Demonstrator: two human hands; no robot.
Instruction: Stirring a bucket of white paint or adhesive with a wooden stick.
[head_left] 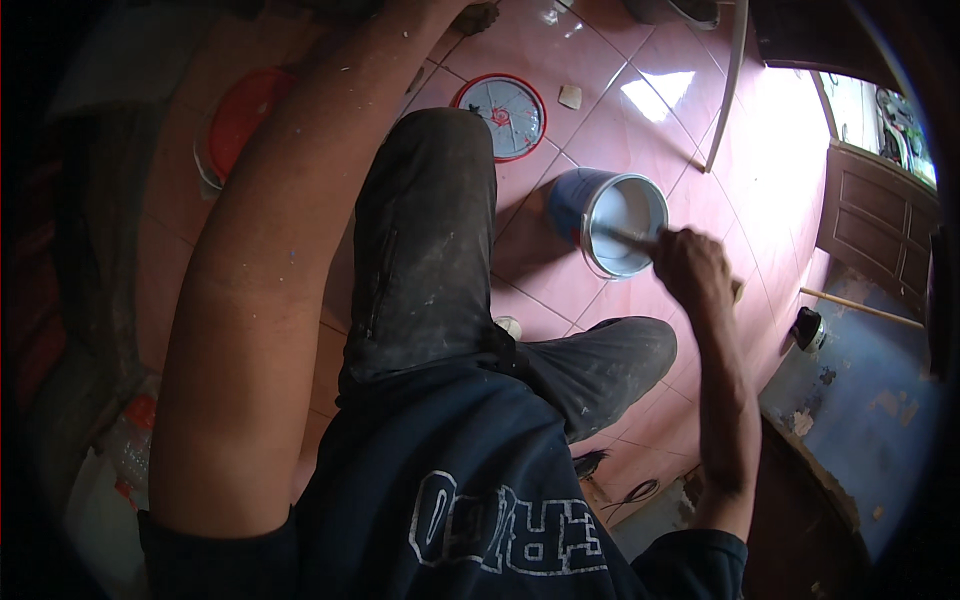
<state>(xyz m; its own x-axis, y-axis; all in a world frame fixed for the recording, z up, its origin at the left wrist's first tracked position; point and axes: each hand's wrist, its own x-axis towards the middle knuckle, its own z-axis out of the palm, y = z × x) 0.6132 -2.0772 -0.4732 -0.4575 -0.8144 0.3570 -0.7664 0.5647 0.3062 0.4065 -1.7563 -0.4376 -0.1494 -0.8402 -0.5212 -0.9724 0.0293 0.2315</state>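
My right hand [694, 268] is closed around a wooden stick [632, 240]. One end reaches over the rim into a blue bucket [577, 208], and the other pokes out below my fist. Pale, light-blue paint [622, 218] fills part of the bucket, which appears tilted toward my right hand by the lens. The stick's far end is blurred, so its shape there is unclear. My left forearm [290, 220] stretches up across the view, and its hand lies beyond the top edge.
A paint-smeared round lid with a red rim [543, 120] lies on the pink tiled floor [530, 225], beside a small pale square piece [570, 96]. A red round lid or tub [245, 120] is partly behind my left arm. At right are a wooden pole [860, 306] and a brown door [878, 225].
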